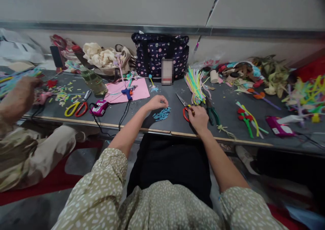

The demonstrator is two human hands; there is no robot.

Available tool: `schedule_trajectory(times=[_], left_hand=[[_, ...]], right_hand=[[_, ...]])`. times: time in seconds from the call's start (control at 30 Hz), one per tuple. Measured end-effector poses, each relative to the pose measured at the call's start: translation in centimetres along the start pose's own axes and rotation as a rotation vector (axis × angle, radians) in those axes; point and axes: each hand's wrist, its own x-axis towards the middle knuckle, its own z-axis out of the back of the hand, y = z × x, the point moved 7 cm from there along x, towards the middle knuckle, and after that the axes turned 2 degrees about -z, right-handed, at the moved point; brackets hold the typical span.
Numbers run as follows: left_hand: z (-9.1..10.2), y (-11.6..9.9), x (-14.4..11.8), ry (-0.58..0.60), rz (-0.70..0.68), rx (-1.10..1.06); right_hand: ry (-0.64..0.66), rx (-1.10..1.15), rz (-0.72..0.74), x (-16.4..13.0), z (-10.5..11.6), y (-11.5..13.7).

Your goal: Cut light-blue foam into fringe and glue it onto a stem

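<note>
Muted, even light leaves soft shadow below my left grip [157, 102]; edges stretch, a co-worker's hand [23, 92] blurs.

Scissors [182, 100] under right hand [199, 117]: handles partly hidden.
Left hand [157, 102]: pinch too small to read.
Co-worker's hand [20, 93]: blurred, worktop's [175, 121] left end.

left hand [156, 102]: fingers [164, 104] curled | right hand [199, 118]: palm down
</note>
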Motion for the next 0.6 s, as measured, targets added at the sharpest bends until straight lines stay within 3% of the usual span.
schedule_trajectory(times=[0.13, 0.2, 0.37, 0.47, 0.6], left_hand=[[-2.1, -1.9, -0.1, 0.042, -0.081, 0.132], [-2.1, -1.9, 0.1, -0.004, -0.048, 0.145], [0.0, -0.3, -1.4, -0.334, 0.104, 0.074], [0.7, 0.4, -4.0, -0.497, 0.116, 0.087], [1.7, -0.2, -8.4, -0.713, 0.079, 0.280]], right_hand=[[-0.048, 0.129, -0.036, -1.1, -0.4, 0.2], [-0.075, 0.182, -0.061, -1.2, -0.4, -0.1], [-0.066, 0.241, -0.119, -1.1, -0.2, -0.9], [-0.018, 0.265, -0.154, -1.3, -0.5, -1.2], [-0.018, 0.280, -0.231, -1.5, -0.6, -1.8]])
